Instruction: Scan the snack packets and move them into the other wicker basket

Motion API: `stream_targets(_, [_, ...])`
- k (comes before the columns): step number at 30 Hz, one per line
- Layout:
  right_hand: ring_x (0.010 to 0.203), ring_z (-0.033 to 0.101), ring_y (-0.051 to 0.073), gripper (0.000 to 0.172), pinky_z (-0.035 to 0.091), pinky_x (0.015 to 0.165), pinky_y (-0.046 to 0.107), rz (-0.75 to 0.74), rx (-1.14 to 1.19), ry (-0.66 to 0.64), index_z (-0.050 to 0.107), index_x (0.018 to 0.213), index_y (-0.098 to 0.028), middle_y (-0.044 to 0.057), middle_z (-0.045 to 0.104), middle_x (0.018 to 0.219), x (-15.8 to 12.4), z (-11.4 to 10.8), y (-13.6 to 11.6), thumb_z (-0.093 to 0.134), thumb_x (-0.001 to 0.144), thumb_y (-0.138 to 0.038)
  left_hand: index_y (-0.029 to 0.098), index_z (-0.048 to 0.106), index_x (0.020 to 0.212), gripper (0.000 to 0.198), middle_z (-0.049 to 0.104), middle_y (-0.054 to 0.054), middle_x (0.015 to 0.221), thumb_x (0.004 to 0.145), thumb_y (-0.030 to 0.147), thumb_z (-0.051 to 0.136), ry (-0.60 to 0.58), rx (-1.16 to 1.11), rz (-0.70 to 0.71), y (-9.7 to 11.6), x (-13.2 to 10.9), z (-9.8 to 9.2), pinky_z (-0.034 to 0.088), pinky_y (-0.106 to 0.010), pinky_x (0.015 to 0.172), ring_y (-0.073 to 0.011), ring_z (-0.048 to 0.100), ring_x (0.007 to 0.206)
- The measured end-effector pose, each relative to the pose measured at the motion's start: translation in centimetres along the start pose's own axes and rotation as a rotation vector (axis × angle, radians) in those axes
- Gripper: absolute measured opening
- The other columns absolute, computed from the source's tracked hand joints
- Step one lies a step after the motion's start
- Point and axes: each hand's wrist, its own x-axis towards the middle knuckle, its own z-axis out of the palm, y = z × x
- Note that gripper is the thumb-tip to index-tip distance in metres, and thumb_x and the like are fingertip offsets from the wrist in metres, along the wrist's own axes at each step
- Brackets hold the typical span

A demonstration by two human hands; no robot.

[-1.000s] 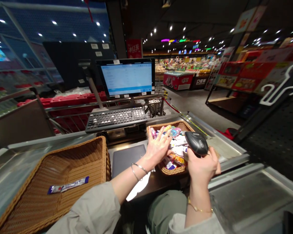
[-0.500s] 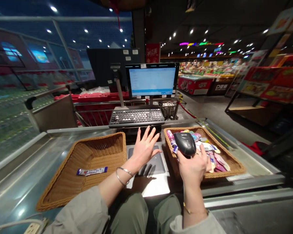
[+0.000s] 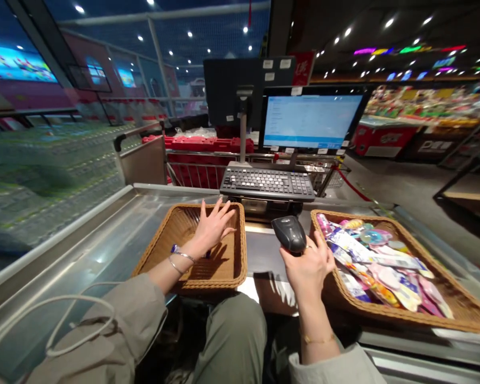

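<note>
Over the left wicker basket [image 3: 240, 266], my left hand [image 3: 213, 229] is spread, palm down, holding nothing. A small blue-and-white packet [image 3: 175, 248] lies in that basket, mostly hidden beneath my left hand and wrist. My right hand [image 3: 310, 264] grips a black handheld scanner [image 3: 289, 233], its rounded head tilted up to the left, above the counter between the baskets. To the right of it, the right wicker basket [image 3: 460, 320] holds several colourful wrapped packets [image 3: 368, 248].
A keyboard [image 3: 268, 181] stands behind the baskets, with a lit monitor [image 3: 312, 120] beyond it. A white cable [image 3: 80, 298] loops at the lower left. A metal cart [image 3: 192, 173] stands past the counter.
The view has turned left. My left hand has moved from the middle of the counter to over the left basket. The scanner, still in my right hand, has moved left, away from the right basket.
</note>
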Motion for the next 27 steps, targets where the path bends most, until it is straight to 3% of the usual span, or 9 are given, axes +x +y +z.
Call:
stream_targets(8, [0.128, 0.048, 0.031, 0.026, 0.020, 0.108, 0.053, -0.072, 0.038, -0.065, 0.067, 0.084, -0.021, 0.011, 0.071, 0.110, -1.3, 2.1, -1.4, 0.057, 0.073, -0.043, 0.024, 0.061, 0.125, 0.037, 0.047, -0.013, 0.148, 0.088, 0.028, 0.062, -0.231, 0.080, 0.026, -6.8, -4.6, 2.8, 0.004, -0.074, 0.111, -0.0330, 0.033, 0.144])
stream_targets(13, [0.128, 0.049, 0.031, 0.028, 0.019, 0.108, 0.053, -0.075, 0.045, -0.109, 0.067, 0.087, -0.021, 0.011, 0.072, 0.105, -1.5, 3.1, -1.7, 0.057, 0.073, -0.043, 0.024, 0.068, 0.111, 0.028, 0.050, -0.010, 0.147, 0.086, 0.017, 0.060, -0.368, 0.137, 0.148, -9.2, -5.7, 5.2, 0.001, -0.072, 0.113, -0.0307, 0.033, 0.144])
stream_targets(21, [0.127, 0.049, 0.031, 0.027, 0.019, 0.106, 0.052, -0.060, 0.039, -0.153, 0.067, 0.084, -0.022, 0.010, 0.072, 0.105, -1.7, 4.0, -1.6, 0.055, 0.073, -0.044, 0.025, 0.073, 0.087, 0.013, 0.063, -0.006, 0.133, 0.076, 0.021, 0.069, -0.640, 0.044, 0.242, -9.0, -8.4, 9.2, -0.002, -0.068, 0.115, -0.0309, 0.044, 0.137])
stream_targets(23, [0.127, 0.048, 0.031, 0.026, 0.020, 0.106, 0.052, -0.062, 0.045, -0.147, 0.067, 0.082, -0.022, 0.010, 0.072, 0.105, -1.8, 4.2, -1.6, 0.055, 0.073, -0.043, 0.025, 0.073, 0.088, 0.015, 0.064, -0.007, 0.132, 0.073, 0.020, 0.069, -0.695, 0.065, 0.266, -8.4, -8.9, 9.7, -0.004, -0.067, 0.115, -0.0318, 0.045, 0.136])
stream_targets(27, [0.128, 0.049, 0.031, 0.023, 0.020, 0.106, 0.052, -0.080, 0.051, -0.146, 0.067, 0.081, -0.022, 0.009, 0.073, 0.103, -1.9, 4.4, -1.6, 0.058, 0.072, -0.041, 0.022, 0.073, 0.091, 0.024, 0.065, -0.012, 0.130, 0.068, 0.017, 0.071, -0.697, 0.064, 0.299, -7.0, -8.6, 9.5, -0.003, -0.065, 0.117, -0.0336, 0.046, 0.134])
